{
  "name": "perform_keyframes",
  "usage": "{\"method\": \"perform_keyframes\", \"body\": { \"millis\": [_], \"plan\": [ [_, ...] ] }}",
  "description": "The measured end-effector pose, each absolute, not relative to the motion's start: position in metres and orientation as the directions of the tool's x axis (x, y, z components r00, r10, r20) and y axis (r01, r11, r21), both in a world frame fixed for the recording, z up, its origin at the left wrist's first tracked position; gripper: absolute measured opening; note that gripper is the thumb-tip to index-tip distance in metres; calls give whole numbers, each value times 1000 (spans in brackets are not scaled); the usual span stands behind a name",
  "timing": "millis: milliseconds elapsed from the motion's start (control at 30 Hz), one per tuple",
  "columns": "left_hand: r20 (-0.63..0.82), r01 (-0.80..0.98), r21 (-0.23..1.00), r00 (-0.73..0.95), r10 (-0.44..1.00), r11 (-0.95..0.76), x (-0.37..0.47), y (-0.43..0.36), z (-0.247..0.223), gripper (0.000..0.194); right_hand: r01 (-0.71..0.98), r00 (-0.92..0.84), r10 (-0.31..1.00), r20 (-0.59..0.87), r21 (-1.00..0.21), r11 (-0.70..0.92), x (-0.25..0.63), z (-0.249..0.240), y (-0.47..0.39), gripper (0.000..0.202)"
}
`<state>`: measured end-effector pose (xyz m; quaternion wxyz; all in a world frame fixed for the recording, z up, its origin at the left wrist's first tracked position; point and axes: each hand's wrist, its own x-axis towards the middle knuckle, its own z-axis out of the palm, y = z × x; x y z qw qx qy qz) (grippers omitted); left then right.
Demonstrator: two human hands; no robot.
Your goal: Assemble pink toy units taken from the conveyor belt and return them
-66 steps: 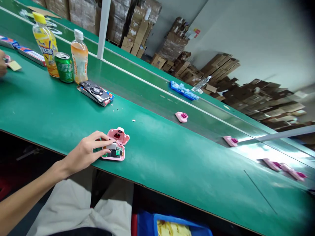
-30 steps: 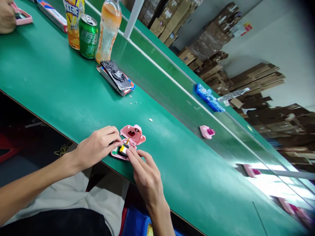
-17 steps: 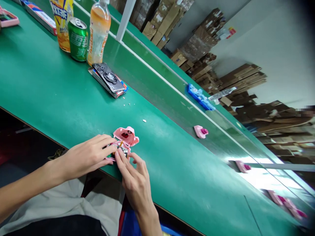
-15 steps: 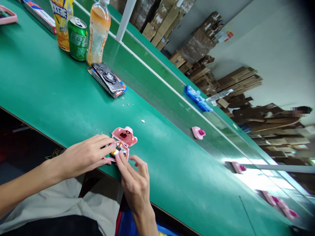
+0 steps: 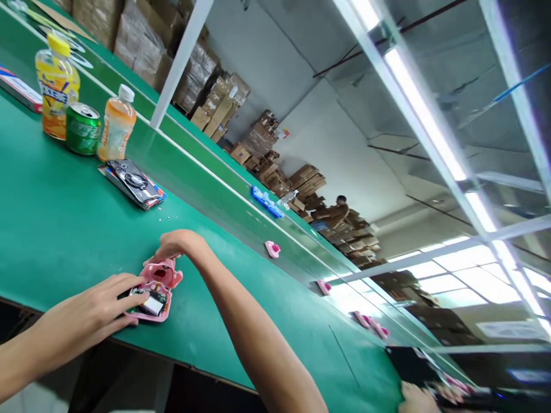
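An opened pink case lies on the green table near its front edge. Its lower half (image 5: 169, 312) holds a circuit board and a white rectangular part (image 5: 152, 304). My left hand (image 5: 101, 307) has its fingers around the left side of this half, with fingertips on the board. Behind it, the pink cover (image 5: 166, 274) is raised and tilted, its hollow inside facing me. My right hand (image 5: 174, 244) reaches round behind the cover and grips its back edge; most of its fingertips are hidden.
A phone (image 5: 135, 180) lies on a box, with a green can (image 5: 82, 129) and two drink bottles behind. Small white bits (image 5: 169, 218) are scattered nearby. Pink cases (image 5: 272, 249) sit along the channel. Another person's hands (image 5: 415, 397) are at the lower right.
My right hand has left the inside parts and moved behind the cover. The cover has tilted, and the white part is more exposed. The view has swung up and to the right.
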<state>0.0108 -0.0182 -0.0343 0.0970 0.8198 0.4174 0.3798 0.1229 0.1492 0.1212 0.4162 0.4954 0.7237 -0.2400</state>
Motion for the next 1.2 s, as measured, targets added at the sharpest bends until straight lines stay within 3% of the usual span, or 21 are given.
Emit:
{"method": "perform_keyframes", "body": {
  "millis": [67, 200, 433, 533, 633, 733, 800, 933, 1100, 1167, 1200],
  "plan": [
    [531, 588, 511, 358, 768, -627, 11, -19, -33, 34, 913, -174, 527, -832, 64, 402, 120, 122, 142, 39],
    [475, 544, 570, 393, 787, -615, 10, -19, -27, 32, 903, -195, 503, -842, 46, 428, 135, 134, 116, 49],
    [358, 454, 708, 430, 829, -541, 6, -16, -7, 27, 881, -290, 625, -725, 53, 471, 146, 139, 97, 59],
    [377, 253, 834, 389, 841, -491, 3, -16, 3, 27, 874, -343, 587, -733, -20, 486, 149, 154, 98, 49],
    [401, -72, 916, 170, 900, -395, 6, -19, 11, 43, 827, -490, 564, -665, -151, 541, 154, 183, 96, 35],
    [321, -353, 873, -104, 941, -337, 17, -24, 22, 47, 693, -697, 510, -503, -290, 661, 157, 215, 88, 34],
    [267, -468, 821, -193, 944, -328, 25, -24, 34, 46, 606, -789, 471, -394, -372, 703, 157, 232, 81, 34],
    [251, -649, 705, -148, 956, -286, 33, -16, 62, 57, 508, -862, 430, -270, -452, 734, 153, 253, 71, 34],
    [307, -616, 733, -80, 948, -289, 26, -5, 79, 63, 426, -904, 313, -292, -543, 723, 147, 261, 72, 35],
    [321, -623, 722, -87, 943, -303, 24, -4, 82, 60, 441, -894, 415, -172, -504, 743, 149, 254, 68, 30],
    [318, -639, 705, -104, 942, -308, 24, -4, 82, 60, 477, -856, 515, -43, -451, 755, 153, 247, 63, 25]
  ]
}}
